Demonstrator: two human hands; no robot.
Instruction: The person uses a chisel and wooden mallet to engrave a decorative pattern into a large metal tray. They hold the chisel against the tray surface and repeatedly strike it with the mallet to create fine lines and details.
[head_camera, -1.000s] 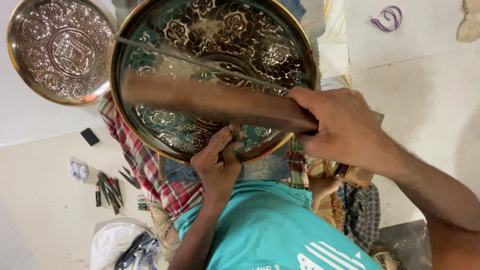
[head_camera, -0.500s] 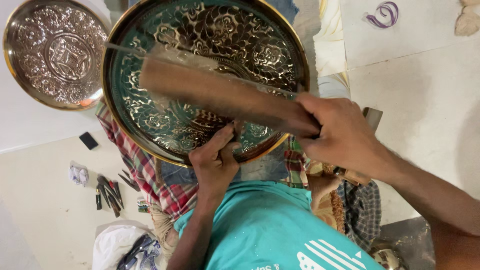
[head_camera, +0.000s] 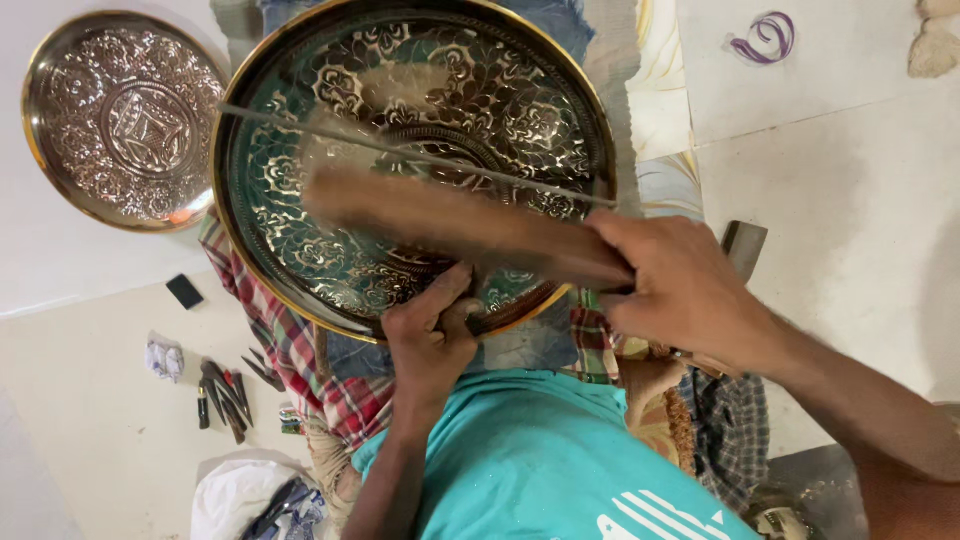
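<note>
The floor (head_camera: 860, 190) was pale, smooth tile with thin joints running across it, cream toward the lower left and whiter on the right, and the person sat on it with a red checked cloth (head_camera: 300, 350) spread under the work. A large round brass tray with a gold rim and dense engraved floral pattern tinted green (head_camera: 330, 130) lay tilted over that cloth and the person's lap, filling the upper middle of the view. The right hand (head_camera: 680, 290) had its grip wrapped tight on one end of a long brown wooden mallet (head_camera: 450, 225), which was blurred and lay across the tray's face. The left hand (head_camera: 432, 330) rested at the tray's near rim, its grip pinched shut on a small tool that could not be made out clearly. A thin pale line (head_camera: 400, 150) crossed the tray above the mallet; what it was could not be told. A smaller round engraved metal plate with a silvery, pinkish centre (head_camera: 125, 115) lay flat on the floor to the upper left, just beside the big tray. Lower left, a cluster of dark metal punches (head_camera: 225, 390) lay scattered on the floor near a small black block (head_camera: 184, 291) and a crumpled white scrap (head_camera: 163, 357). A purple looped band (head_camera: 765, 37) sat on the tile at the upper right.
</note>
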